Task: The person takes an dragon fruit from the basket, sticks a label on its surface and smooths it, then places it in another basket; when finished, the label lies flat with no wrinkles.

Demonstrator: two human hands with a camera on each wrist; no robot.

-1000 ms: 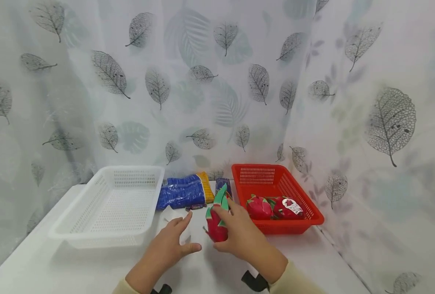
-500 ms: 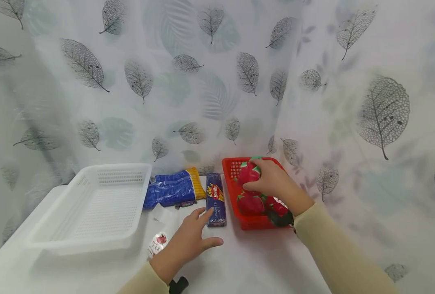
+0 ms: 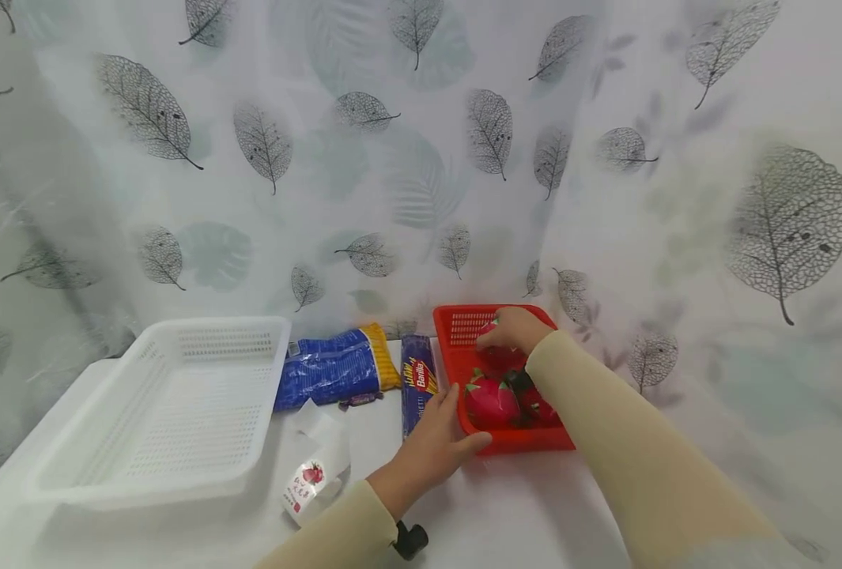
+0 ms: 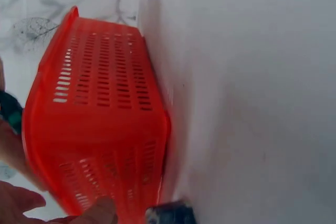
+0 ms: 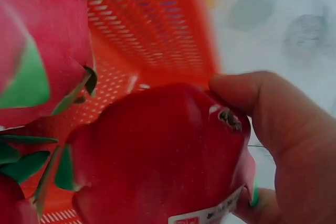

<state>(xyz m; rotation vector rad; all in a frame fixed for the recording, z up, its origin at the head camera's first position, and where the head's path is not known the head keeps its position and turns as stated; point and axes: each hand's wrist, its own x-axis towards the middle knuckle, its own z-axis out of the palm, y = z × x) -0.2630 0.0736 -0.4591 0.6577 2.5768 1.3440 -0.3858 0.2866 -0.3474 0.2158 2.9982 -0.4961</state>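
In the head view my right hand point(image 3: 517, 329) is inside the red plastic basket point(image 3: 523, 442), gripping a dragon fruit point(image 5: 157, 145) near the back. The right wrist view shows the thumb against the fruit's stem end and a white label low on its skin. Another dragon fruit point(image 3: 492, 402) lies at the basket's front, and one more beside it is partly covered by my right wrist and sleeve. My left hand point(image 3: 428, 446) rests at the basket's front left corner, thumb along the front rim, fingers extended at the left side.
A white basket point(image 3: 264, 450) stands at the left. Between the baskets lie a blue and yellow bag point(image 3: 328, 367), a Barilla spaghetti pack point(image 3: 417, 379) and a small wrapped item point(image 3: 360, 401). Nearer is a white paper with a fruit-printed label point(image 3: 307, 482). A leaf-print curtain point(image 3: 364, 197) hangs behind.
My right hand has carried the dragon fruit from mid-table into the red basket and lowered it there. My left hand has moved right, up to that basket's corner. The head view has shifted.
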